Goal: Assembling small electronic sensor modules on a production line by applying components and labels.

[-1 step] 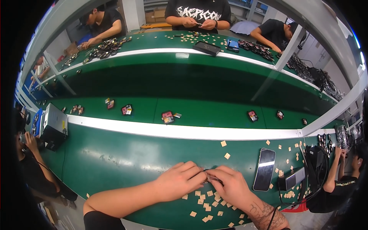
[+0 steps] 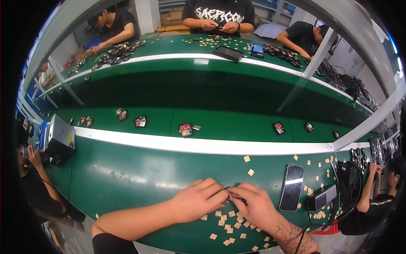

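Note:
My left hand and my right hand meet over the near green table, with fingers bent and pinched together. Between the fingertips is a small dark part, mostly covered, so its kind does not show. Both hands grip it, the right with thumb and forefinger. Pale yellow square pieces lie scattered just below and between my hands. A smartphone with a dark screen lies to the right of my right hand.
Beyond a white rail, a green belt carries several small black-cased electronic units. A dark rectangular device with a cable stands at right; a black-and-grey box stands at left. Co-workers sit opposite and at both sides.

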Tool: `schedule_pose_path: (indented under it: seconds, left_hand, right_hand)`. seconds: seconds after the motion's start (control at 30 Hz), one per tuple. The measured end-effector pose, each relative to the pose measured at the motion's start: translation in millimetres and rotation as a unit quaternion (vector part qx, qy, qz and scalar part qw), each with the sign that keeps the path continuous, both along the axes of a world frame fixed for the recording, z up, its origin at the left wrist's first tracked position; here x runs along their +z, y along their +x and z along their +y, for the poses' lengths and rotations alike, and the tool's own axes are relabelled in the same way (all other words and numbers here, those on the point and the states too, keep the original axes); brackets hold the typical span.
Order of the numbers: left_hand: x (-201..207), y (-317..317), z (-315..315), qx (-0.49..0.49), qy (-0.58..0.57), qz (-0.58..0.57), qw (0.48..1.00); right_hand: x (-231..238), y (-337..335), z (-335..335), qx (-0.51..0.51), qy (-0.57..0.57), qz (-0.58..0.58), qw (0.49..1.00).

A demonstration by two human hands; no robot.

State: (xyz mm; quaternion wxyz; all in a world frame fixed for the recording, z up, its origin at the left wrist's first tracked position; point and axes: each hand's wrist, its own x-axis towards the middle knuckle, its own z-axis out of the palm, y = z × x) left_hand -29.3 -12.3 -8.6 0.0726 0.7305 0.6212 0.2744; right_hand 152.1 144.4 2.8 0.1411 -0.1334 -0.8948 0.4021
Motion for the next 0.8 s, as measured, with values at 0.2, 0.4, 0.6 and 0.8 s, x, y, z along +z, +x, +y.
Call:
schedule_pose_path:
  seconds: [0.2, 0.4, 0.6, 0.8]
  left_hand:
    - [-0.5, -0.2, -1.2, -0.002, -0.002, -0.011, 1.000]
    - [-2.4, 0.6, -1.1, 0.000, 0.012, -0.020, 1.000]
    - [1.1, 0.9, -0.2, -0.004, 0.004, -0.022, 1.000]
    - [1.1, 0.1, 0.3, -0.004, 0.043, -0.027, 0.999]
  right_hand:
    - [2.9, 0.0, 3.8, -0.022, -0.073, -0.043, 0.996]
    - [2.3, -2.4, -2.6, -0.036, -0.069, -0.055, 0.995]
    - [1.3, -6.9, -5.8, -0.055, -0.048, -0.047, 0.996]
    - [5.0, -15.3, -16.4, -0.122, -0.059, 0.037, 0.990]
